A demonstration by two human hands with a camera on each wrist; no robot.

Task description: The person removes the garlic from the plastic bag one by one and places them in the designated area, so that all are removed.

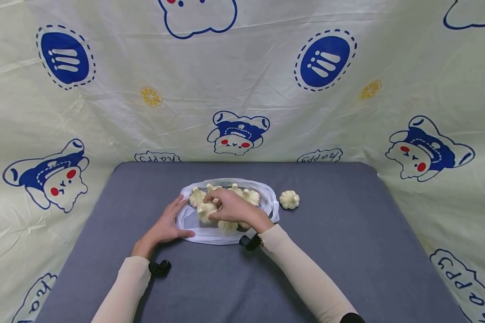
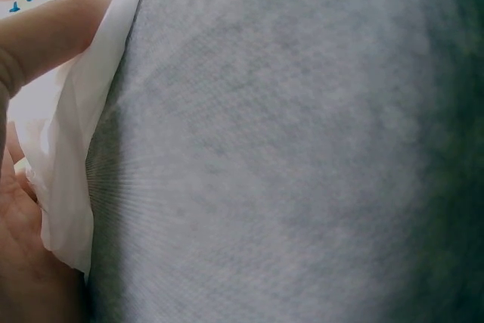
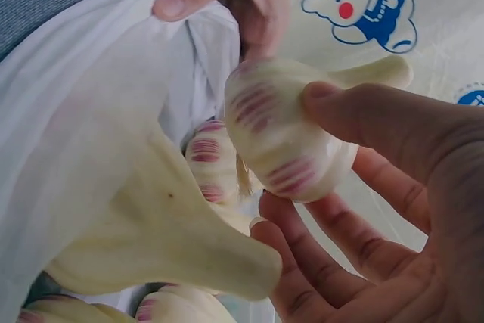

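A white plastic bag lies with its mouth spread wide, and several garlic bulbs sit within its rim. My right hand is over them, pinching one garlic bulb between thumb and fingertips. Purple streaks mark that bulb, and its stem points away from the bag in the right wrist view. At the bag's left end, my left hand holds the rim, thumb over the plastic and fingers around the far side. In the left wrist view the thumb lies across the white film.
A single garlic bulb rests outside the bag, just off its right end. Grey cloth covers the table. Behind and beside it hangs a pale printed sheet with bear figures.
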